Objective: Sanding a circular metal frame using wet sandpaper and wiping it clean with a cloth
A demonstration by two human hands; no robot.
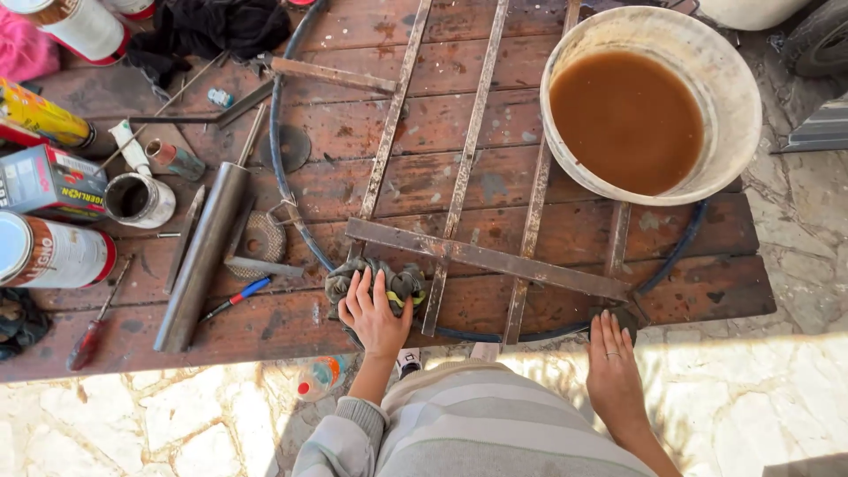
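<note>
My left hand [374, 311] presses flat on a dark grey rag [399, 281] that lies on the near arc of a round metal frame [276, 132]. Rusty flat bars [481, 256] cross that frame on the wooden table [698, 287]. Over at the lower right rim of the frame, my right hand [612, 362] lies flat with fingers together, a ring on one finger. Neither hand holds a tool.
A white bucket [738, 88] of brown liquid stands at the back right on the frame. At the left lie paint cans [53, 254], an open small tin [137, 200], a metal tube [205, 252], a red screwdriver [88, 340] and a wire brush [261, 267]. A plastic bottle [320, 375] lies on the stone floor below.
</note>
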